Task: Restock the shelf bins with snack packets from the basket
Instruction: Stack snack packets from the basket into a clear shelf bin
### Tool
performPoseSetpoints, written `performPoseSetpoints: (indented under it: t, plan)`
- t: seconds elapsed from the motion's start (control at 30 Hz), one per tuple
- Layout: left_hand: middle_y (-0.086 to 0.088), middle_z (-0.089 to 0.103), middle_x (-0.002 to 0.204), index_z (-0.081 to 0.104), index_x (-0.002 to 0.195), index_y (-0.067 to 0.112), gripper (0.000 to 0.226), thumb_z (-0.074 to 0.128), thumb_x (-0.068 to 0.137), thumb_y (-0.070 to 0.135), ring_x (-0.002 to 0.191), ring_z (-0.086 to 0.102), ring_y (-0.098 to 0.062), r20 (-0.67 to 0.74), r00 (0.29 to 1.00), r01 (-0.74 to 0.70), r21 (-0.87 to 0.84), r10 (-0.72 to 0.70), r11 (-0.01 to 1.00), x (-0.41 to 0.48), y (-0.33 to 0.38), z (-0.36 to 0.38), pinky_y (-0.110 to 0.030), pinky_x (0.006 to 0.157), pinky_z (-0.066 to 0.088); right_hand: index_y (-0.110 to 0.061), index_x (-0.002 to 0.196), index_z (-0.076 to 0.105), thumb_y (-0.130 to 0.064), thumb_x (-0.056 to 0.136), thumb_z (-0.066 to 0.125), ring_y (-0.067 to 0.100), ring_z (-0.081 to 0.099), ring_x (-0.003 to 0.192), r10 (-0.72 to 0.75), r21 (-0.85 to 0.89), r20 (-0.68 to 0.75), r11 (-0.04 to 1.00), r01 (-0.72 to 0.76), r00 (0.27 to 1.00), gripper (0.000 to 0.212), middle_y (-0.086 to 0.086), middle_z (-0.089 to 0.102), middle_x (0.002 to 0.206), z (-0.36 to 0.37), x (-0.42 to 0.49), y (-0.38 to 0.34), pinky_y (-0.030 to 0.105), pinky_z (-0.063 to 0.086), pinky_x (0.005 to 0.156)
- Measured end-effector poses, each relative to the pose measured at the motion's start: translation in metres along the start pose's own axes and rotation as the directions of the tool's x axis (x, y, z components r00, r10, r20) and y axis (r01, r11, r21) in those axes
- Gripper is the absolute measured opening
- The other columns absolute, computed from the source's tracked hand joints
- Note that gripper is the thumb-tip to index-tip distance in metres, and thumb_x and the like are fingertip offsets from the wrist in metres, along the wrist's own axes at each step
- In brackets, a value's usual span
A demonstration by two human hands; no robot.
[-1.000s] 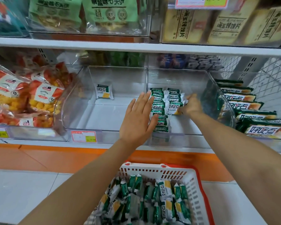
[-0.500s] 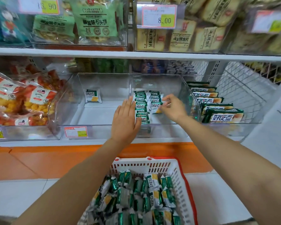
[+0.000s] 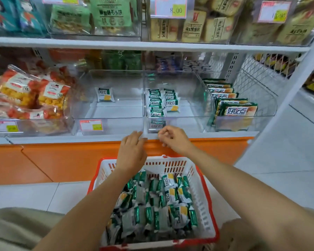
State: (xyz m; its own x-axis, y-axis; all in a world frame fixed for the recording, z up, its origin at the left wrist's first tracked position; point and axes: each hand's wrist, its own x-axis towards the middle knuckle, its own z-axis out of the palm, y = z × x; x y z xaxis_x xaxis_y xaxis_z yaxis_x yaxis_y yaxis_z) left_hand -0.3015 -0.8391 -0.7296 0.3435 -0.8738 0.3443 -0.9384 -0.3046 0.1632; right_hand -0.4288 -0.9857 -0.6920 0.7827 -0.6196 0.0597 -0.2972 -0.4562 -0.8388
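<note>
A red and white basket point(image 3: 202, 180) on the floor holds several green and white snack packets point(image 3: 159, 205). On the shelf, a clear bin point(image 3: 196, 113) holds two short rows of the same packets point(image 3: 159, 103). The clear bin point(image 3: 114, 113) to its left has a single packet point(image 3: 105, 94) at the back. My left hand point(image 3: 131, 151) hangs with relaxed fingers in front of the shelf edge, above the basket's far rim, holding nothing. My right hand point(image 3: 172, 140) is beside it, fingers loosely curled, also holding nothing.
Orange snack bags point(image 3: 31, 95) fill the bin at left. Larger green packs point(image 3: 234, 105) stand in the bin at right. An orange kick panel point(image 3: 62, 160) runs below the shelf. The upper shelf point(image 3: 152, 45) carries more bagged snacks with price tags.
Both hands have pulled back out of the middle bin toward me, leaving the packet rows in it. The view has drawn back and tilted, showing more of the basket.
</note>
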Motion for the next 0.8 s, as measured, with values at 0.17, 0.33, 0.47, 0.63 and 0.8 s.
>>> performPoseSetpoints:
  t: [0.17, 0.33, 0.47, 0.63, 0.8]
  plan:
    - [-0.004, 0.025, 0.160, 0.033, 0.149, 0.020, 0.055, 0.050, 0.098, 0.030, 0.150, 0.013, -0.026, 0.310, 0.943, 0.089, 0.111, -0.120, 0.990, -0.017, -0.021, 0.026, -0.042, 0.120, 0.013, -0.018, 0.094, 0.058, -0.016, 0.097, 0.056, 0.021, 0.067, 0.074, 0.143, -0.014, 0.079, 0.990, -0.142, 0.987, 0.004, 0.004, 0.066, 0.084, 0.048, -0.016, 0.040, 0.032, 0.051, 0.067]
    - [-0.003, 0.010, 0.164, 0.020, 0.156, 0.025, 0.062, 0.044, 0.099, 0.036, 0.152, 0.002, -0.025, 0.474, 0.854, 0.169, 0.136, -0.214, 0.976, -0.028, -0.054, 0.066, -0.043, 0.122, 0.009, -0.009, 0.117, 0.059, -0.016, 0.101, 0.048, 0.020, 0.060, 0.088, 0.214, -0.112, 0.173, 0.974, -0.197, 0.961, 0.021, 0.006, 0.064, 0.104, 0.094, -0.015, 0.081, 0.034, 0.049, 0.078]
    - [-0.007, 0.012, 0.164, 0.020, 0.155, 0.020, 0.060, 0.039, 0.100, 0.033, 0.151, 0.004, -0.028, 0.430, 0.872, 0.208, 0.106, -0.233, 0.972, -0.035, -0.070, 0.089, -0.045, 0.122, 0.011, -0.014, 0.133, 0.052, -0.021, 0.101, 0.049, 0.024, 0.058, 0.113, 0.298, -0.173, 0.288, 0.951, -0.256, 0.910, 0.033, 0.008, 0.058, 0.130, 0.125, -0.007, 0.109, 0.034, 0.047, 0.094]
    - [-0.006, -0.003, 0.165, -0.004, 0.157, 0.017, 0.073, 0.037, 0.100, 0.035, 0.151, -0.009, -0.027, 0.483, 0.832, 0.203, 0.190, -0.271, 0.961, -0.042, -0.074, 0.105, -0.049, 0.122, -0.001, -0.021, 0.148, 0.037, -0.028, 0.102, 0.047, 0.032, 0.041, 0.134, 0.432, -0.242, 0.400, 0.901, -0.361, 0.808, 0.048, 0.014, 0.037, 0.151, 0.166, 0.006, 0.134, 0.040, 0.037, 0.108]
    - [-0.005, -0.003, 0.165, -0.009, 0.156, 0.020, 0.083, 0.047, 0.096, 0.030, 0.151, -0.010, -0.027, 0.429, 0.862, 0.202, 0.201, -0.272, 0.958, -0.051, -0.079, 0.116, -0.051, 0.120, -0.006, -0.019, 0.151, 0.031, -0.041, 0.102, 0.042, 0.031, 0.036, 0.139, 0.483, -0.391, 0.436, 0.862, -0.323, 0.760, 0.054, 0.013, 0.033, 0.155, 0.187, 0.016, 0.143, 0.037, 0.032, 0.110]
